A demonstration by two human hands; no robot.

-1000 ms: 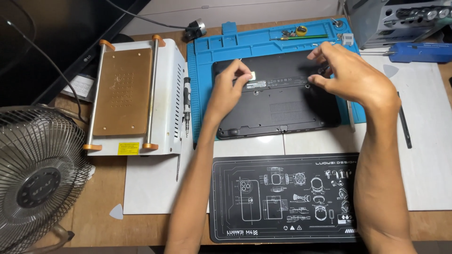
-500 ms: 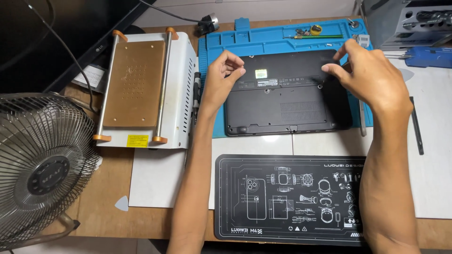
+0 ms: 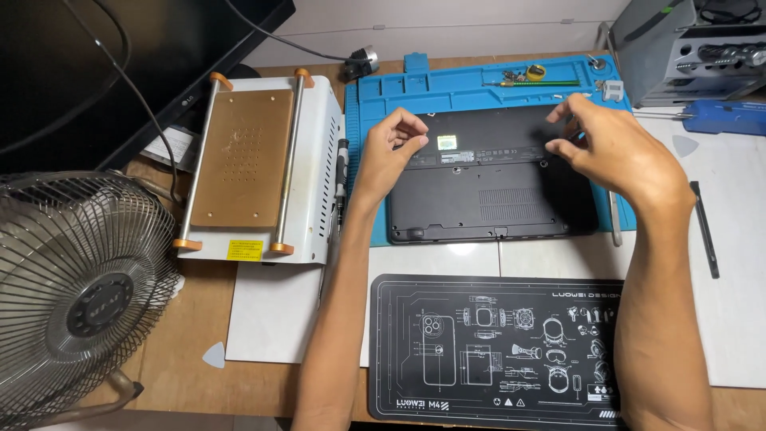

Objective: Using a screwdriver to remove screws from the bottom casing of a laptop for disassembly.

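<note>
Laptop [image 3: 491, 187] underside up on blue mat [image 3: 479, 92], hands [image 3: 395, 148] [image 3: 614, 148] loosely curled above far edge

Laptop [image 3: 491, 187] lies underside-up on the work mat [image 3: 471, 92], heating plate unit [image 3: 255, 168] to its left, desk fan [image 3: 76, 295] nearer left, printed mat [image 3: 495, 351] in front, both hands [image 3: 395, 148] [image 3: 614, 152] above the laptop.
</note>
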